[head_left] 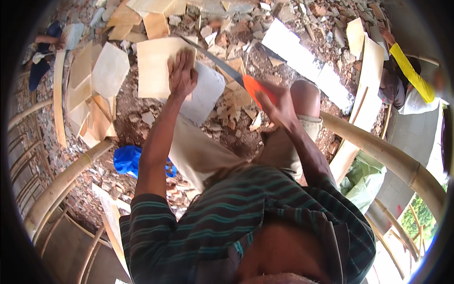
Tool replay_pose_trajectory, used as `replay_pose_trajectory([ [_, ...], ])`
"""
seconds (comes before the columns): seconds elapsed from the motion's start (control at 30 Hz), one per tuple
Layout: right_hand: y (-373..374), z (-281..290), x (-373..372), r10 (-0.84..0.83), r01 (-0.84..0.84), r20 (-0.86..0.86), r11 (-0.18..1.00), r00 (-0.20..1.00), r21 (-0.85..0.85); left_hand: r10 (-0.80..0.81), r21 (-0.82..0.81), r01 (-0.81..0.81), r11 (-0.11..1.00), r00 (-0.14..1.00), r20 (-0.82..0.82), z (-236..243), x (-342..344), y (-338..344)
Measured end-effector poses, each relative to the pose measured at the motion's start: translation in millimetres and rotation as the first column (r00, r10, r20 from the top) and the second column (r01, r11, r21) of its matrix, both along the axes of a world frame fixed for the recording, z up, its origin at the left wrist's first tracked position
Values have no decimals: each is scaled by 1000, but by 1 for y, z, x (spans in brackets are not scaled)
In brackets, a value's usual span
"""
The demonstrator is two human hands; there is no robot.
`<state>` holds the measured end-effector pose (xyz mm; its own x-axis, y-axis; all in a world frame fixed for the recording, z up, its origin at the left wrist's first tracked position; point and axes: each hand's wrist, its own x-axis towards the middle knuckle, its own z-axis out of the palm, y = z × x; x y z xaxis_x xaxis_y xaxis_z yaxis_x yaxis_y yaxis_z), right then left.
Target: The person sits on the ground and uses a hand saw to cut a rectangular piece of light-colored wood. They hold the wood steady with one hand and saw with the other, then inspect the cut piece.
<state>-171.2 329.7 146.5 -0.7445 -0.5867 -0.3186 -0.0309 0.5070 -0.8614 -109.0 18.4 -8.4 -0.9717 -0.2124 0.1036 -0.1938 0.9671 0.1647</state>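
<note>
My left hand (182, 75) presses down on a square cream board (153, 61), its fingers lying on the top and slightly bent. A grey-white stone-like slab (205, 94) lies under and beside that board. My right hand (276, 106) is closed around the orange handle (254, 89) of a hand saw, whose long steel blade (222, 64) slants up-left to the board's upper right corner. My bare right knee (305, 97) is bent just right of that hand.
Broken rubble (231, 132) and board offcuts (85, 94) cover the ground. A long white board (293, 52) lies at upper right. Bamboo poles (378, 142) flank me. A blue cloth (126, 161) is at left. Other people (414, 75) crouch at both edges, one in a yellow sleeve.
</note>
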Motion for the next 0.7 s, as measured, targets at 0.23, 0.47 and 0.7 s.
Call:
replay_pose_trajectory([
  [0.23,10,24,-10,-43,43,-11,999,999,-14,-8,9,9,1000,990,-143,-4,0,0],
  [0.47,33,-6,-1,17,-57,-212,982,977,-181,-219,133,247,960,956,-197,9,3,-9],
  [0.7,55,-29,52,5,-41,-180,979,984,-200,-218,116,246,962,953,-211,8,1,-14],
])
